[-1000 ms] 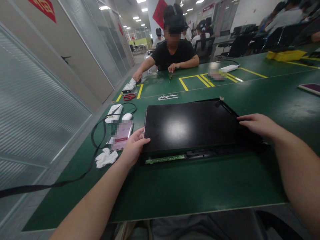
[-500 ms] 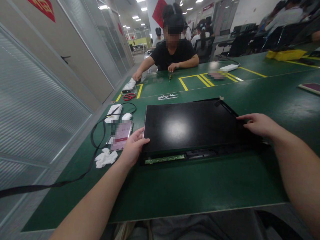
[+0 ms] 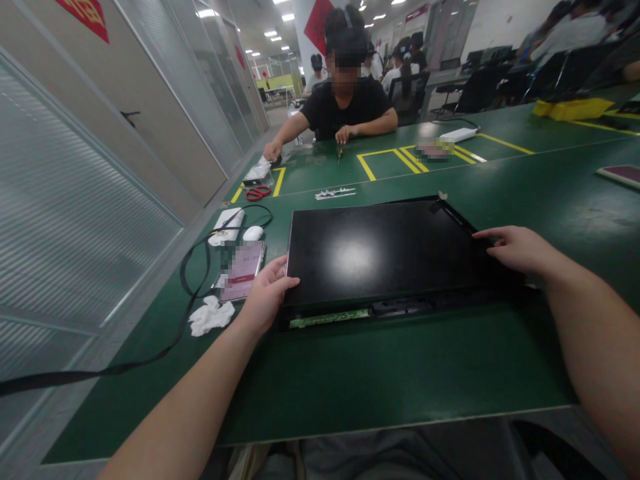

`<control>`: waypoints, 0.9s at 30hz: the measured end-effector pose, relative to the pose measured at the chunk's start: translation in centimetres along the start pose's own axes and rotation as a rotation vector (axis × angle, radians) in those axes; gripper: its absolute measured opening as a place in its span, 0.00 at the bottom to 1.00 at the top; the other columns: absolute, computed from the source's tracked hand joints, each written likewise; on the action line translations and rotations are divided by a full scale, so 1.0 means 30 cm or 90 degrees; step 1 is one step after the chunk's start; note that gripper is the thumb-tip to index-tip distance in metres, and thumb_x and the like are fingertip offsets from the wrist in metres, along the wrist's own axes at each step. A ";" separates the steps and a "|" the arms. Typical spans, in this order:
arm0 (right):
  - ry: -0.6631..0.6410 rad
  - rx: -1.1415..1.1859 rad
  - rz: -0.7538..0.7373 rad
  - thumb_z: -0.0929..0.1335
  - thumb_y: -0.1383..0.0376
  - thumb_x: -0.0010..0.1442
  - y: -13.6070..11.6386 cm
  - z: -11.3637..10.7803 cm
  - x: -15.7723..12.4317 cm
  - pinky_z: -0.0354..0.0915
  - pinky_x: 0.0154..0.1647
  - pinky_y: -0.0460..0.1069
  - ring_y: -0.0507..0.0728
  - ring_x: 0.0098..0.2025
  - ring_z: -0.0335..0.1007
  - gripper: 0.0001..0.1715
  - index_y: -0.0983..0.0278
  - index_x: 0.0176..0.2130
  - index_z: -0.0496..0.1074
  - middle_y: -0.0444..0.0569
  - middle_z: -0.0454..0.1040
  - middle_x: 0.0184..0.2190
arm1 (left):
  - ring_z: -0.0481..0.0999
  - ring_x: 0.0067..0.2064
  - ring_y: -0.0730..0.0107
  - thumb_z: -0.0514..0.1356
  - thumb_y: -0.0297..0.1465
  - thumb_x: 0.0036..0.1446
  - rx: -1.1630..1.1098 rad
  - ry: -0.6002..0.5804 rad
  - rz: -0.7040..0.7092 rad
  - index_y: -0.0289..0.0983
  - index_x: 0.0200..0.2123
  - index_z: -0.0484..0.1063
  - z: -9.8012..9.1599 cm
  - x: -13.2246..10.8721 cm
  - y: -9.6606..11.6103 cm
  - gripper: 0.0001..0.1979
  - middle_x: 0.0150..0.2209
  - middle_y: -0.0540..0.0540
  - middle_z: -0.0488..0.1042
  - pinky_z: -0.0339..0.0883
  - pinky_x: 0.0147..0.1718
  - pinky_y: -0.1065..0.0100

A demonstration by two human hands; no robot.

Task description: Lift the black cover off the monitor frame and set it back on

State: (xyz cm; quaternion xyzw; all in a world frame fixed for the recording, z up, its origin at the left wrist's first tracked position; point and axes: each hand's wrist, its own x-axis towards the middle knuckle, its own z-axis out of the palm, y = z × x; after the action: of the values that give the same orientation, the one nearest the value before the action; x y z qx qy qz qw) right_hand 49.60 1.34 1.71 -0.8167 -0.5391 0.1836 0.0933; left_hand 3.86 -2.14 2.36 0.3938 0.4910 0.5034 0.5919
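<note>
A glossy black screen panel [image 3: 370, 257] lies over a shallow black housing [image 3: 450, 300], its left side raised and its right side lower. Along the near edge a narrow green circuit board [image 3: 330, 319] is exposed. My left hand [image 3: 270, 293] pinches the panel's left edge, thumb on top and fingers at the side. On the right, my right hand [image 3: 517, 248] is closed at the right edge, index finger and thumb touching near the housing's rim; its other fingers are partly hidden.
Left of the panel lie a phone [image 3: 243, 270], a white mouse [image 3: 253, 233], crumpled tissue [image 3: 212, 316] and a black strap [image 3: 150, 361]. Beyond are red scissors [image 3: 258, 193] and small white strips [image 3: 335, 193]. Across the green table [image 3: 400, 380], a co-worker [image 3: 345, 100] sits handling small items.
My hands and the panel stay in nearly the same place. The co-worker's hand at the small box has shifted very slightly.
</note>
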 end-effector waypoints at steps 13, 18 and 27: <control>0.008 -0.008 0.002 0.64 0.73 0.51 0.011 0.011 0.013 0.60 0.25 0.49 0.55 0.22 0.65 0.32 0.64 0.55 0.75 0.46 0.70 0.22 | 0.82 0.41 0.58 0.69 0.24 0.36 0.017 0.010 0.000 0.35 0.49 0.70 -0.002 0.001 -0.006 0.32 0.35 0.48 0.83 0.74 0.42 0.64; 0.007 -0.006 0.005 0.64 0.74 0.51 0.005 0.007 0.008 0.60 0.26 0.49 0.54 0.22 0.65 0.32 0.64 0.55 0.75 0.46 0.71 0.22 | 0.82 0.43 0.57 0.69 0.26 0.38 0.030 -0.010 -0.001 0.34 0.54 0.69 -0.009 0.005 -0.008 0.35 0.37 0.45 0.83 0.73 0.42 0.64; 0.001 0.006 0.011 0.63 0.74 0.51 -0.006 0.002 -0.004 0.59 0.25 0.49 0.54 0.21 0.64 0.33 0.66 0.56 0.74 0.45 0.69 0.20 | 0.72 0.60 0.49 0.69 0.32 0.43 0.158 -0.019 0.088 0.37 0.54 0.74 -0.044 0.020 -0.017 0.32 0.57 0.41 0.75 0.62 0.61 0.54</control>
State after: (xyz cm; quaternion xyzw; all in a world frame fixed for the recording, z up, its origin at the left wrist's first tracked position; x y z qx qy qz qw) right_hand 49.37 1.29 1.74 -0.8208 -0.5313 0.1863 0.0964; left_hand 2.68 -1.70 1.48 0.5043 0.5121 0.4725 0.5101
